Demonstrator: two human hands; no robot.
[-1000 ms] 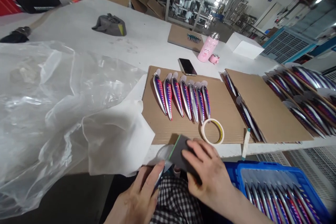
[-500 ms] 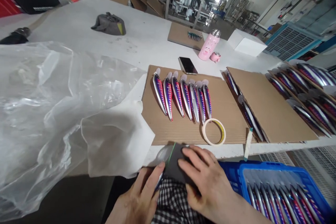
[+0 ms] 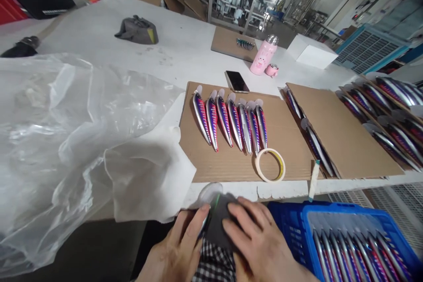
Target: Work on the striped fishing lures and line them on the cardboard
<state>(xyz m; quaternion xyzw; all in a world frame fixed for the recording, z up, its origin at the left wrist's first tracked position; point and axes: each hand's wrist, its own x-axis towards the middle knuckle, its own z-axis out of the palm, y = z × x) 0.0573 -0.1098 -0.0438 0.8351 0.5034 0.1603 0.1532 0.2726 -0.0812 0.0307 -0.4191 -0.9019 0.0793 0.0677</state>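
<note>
Fishing lure (image 3: 203, 225) sits mostly hidden in the left hand (image 3: 178, 242), near the table edge, while the right hand (image 3: 256, 246) closes around a dark sponge block (image 3: 218, 222) and presses it there. If the grip loosens, the smooth lure could slip down onto the checked cloth (image 3: 214, 262).

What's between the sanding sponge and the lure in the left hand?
Nothing visible: the dark sanding sponge, under the right hand, sits against the silver lure in the left hand, though their contact is partly hidden.
</note>
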